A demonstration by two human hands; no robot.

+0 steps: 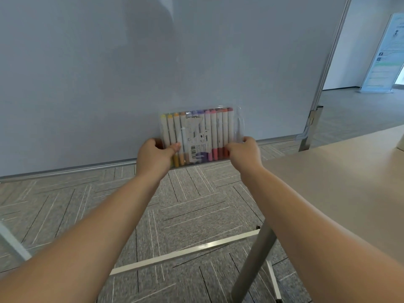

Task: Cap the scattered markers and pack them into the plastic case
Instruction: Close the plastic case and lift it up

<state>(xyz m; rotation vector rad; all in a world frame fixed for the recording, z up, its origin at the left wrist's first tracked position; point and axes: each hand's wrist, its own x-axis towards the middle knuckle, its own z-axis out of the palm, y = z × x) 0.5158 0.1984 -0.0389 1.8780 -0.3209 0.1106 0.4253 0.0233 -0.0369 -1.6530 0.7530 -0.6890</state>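
Left hand [153,155] grips the lower left edge of the clear plastic case [200,136], thumb pressed on its front. The case, held upright in the air before a pale wall panel [131,73], holds a row of capped markers [218,130]. Right hand [242,152] clamps its fingers [248,139] on the lower right edge. Beige worktop [338,171] lies far right.

One plastic case [238,124]. Inside it, about twelve capped markers [214,127] in a single row; one label [194,138] hides the middle few, so the count is approximate. Two hands: one left hand [153,157], one right hand [243,154]. One table [328,176]. One roll-up banner [384,55].
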